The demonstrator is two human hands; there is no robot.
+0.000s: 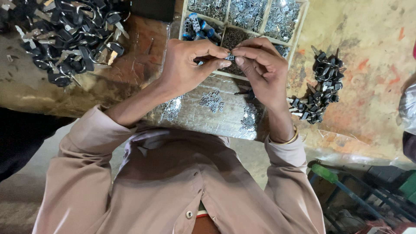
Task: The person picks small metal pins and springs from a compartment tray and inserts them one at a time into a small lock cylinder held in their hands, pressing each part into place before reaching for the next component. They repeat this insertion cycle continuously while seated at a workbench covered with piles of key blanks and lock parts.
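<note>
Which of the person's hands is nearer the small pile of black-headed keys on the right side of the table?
The right hand. It sits just left of the small key pile. The left hand is farther left, meeting the right over the divided tray.

- A worn, stained wooden workbench top (372, 47), yellowish with orange-red blotches.
- A crinkled clear plastic sheet (346, 143) along its near edge.
- Grey concrete floor (26, 203) below.
- A blue metal frame (355, 195) at lower right.

Black-headed keys (65, 39); beige shirt (169, 186); gold bangle (291, 138).
</note>
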